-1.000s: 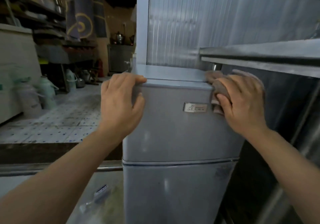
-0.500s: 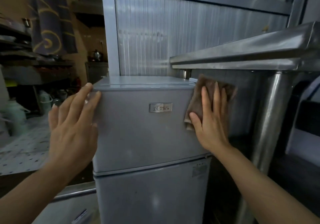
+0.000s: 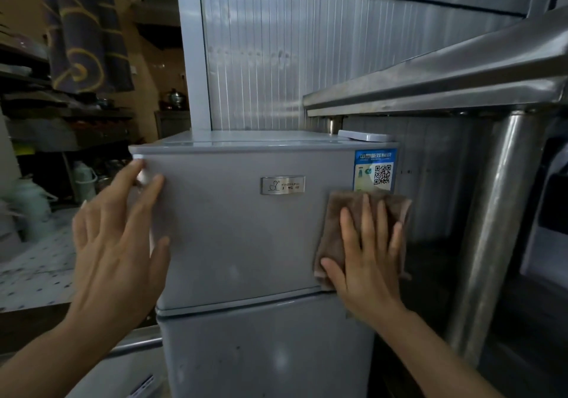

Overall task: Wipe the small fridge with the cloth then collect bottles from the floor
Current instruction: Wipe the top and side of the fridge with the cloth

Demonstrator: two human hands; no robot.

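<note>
Right hand (image 3: 367, 262): my straight fingers press the cloth (image 3: 341, 222) flat on the fridge (image 3: 246, 237) upper door, below the sticker (image 3: 374, 170).
Left hand (image 3: 118, 244): fingers straight, resting at the door's left edge.

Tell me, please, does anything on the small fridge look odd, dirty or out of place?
Only small things. The lower door of the small fridge carries dark specks, so it looks unwiped. A small white flat object lies on the top at the back right corner. The right hand presses the brown cloth flat under the energy label.
</note>
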